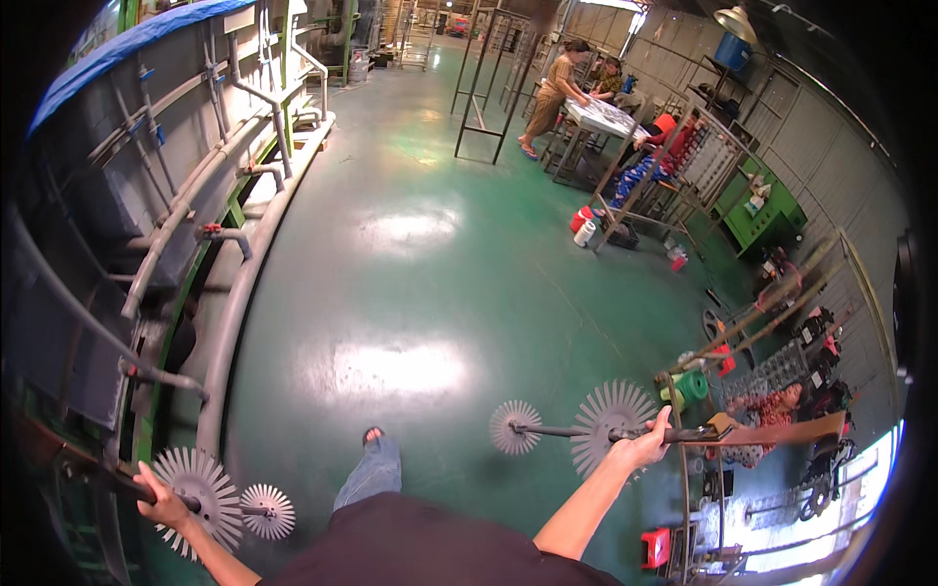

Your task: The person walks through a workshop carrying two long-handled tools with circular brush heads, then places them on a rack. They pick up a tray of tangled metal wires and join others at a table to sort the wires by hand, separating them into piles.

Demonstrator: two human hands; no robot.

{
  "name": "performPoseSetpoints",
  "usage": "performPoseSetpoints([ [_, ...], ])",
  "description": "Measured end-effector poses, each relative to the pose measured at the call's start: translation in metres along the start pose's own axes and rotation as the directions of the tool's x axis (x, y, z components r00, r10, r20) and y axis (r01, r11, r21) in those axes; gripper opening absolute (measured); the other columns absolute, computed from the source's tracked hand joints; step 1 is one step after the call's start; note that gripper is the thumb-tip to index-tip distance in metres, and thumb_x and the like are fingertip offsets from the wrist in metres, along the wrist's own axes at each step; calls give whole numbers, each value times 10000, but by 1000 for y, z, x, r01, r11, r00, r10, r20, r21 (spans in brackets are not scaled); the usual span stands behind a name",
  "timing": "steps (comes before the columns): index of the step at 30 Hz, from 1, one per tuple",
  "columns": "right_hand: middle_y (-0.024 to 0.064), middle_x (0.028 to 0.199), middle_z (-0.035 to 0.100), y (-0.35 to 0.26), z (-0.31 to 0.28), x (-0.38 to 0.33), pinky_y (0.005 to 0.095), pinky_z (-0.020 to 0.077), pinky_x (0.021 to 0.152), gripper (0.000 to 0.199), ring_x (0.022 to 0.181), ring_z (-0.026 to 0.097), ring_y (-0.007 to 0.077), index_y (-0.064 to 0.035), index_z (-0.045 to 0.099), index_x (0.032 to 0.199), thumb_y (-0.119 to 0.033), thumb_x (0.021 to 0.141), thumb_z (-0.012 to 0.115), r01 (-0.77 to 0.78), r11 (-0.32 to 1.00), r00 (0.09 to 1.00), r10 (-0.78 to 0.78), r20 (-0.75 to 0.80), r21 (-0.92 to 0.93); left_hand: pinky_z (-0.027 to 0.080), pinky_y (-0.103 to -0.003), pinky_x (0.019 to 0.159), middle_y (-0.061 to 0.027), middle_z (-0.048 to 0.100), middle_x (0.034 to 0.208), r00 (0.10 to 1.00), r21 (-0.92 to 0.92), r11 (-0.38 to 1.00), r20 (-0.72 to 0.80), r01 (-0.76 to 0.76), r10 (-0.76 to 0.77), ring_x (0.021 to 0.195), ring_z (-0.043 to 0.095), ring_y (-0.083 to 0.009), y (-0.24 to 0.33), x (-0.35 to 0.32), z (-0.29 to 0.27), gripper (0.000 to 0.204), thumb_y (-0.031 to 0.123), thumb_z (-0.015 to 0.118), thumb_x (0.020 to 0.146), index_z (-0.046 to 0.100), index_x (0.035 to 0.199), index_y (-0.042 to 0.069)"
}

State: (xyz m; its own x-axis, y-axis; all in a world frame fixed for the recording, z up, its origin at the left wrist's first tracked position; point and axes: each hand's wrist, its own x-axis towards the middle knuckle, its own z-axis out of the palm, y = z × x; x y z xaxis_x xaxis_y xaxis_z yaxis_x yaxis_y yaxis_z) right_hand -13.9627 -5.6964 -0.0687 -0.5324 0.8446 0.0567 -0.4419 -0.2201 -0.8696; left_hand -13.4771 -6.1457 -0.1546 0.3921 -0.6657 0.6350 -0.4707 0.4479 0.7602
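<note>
My left hand, low at the left, is closed round a dark rod. Two pale grey slotted discs sit on that rod, a large disc beside the hand and a small disc further right. Out to the right, my right hand grips a similar dark rod. It carries a large slotted disc just left of the hand and a small slotted disc at the far left end. A brown flat piece extends right of this hand, in line with the rod.
Pipes and a thick grey floor pipe run along the left wall. Metal frames stand ahead. People work at a table at the far right, near a green cabinet. Another person is near racks at the right.
</note>
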Motion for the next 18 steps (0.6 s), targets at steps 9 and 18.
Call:
performPoseSetpoints([
  [9,-10,624,391,145,294,-35,290,328,659,281,642,404,122,-99,496,619,-184,755,727,76,997,997,-76,-35,19,186,-280,455,66,292,534,906,-182,963,408,200,-111,490,268,-44,100,32,451,420,105,568,885,329,542,58],
  [18,-17,632,401,369,638,-55,270,321,610,240,617,394,112,-89,527,644,-144,712,750,-94,993,994,97,-56,68,223,-268,457,37,296,526,950,-181,972,301,149,-89,482,289,-58,132,48,822,396,96,547,885,328,556,57],
])
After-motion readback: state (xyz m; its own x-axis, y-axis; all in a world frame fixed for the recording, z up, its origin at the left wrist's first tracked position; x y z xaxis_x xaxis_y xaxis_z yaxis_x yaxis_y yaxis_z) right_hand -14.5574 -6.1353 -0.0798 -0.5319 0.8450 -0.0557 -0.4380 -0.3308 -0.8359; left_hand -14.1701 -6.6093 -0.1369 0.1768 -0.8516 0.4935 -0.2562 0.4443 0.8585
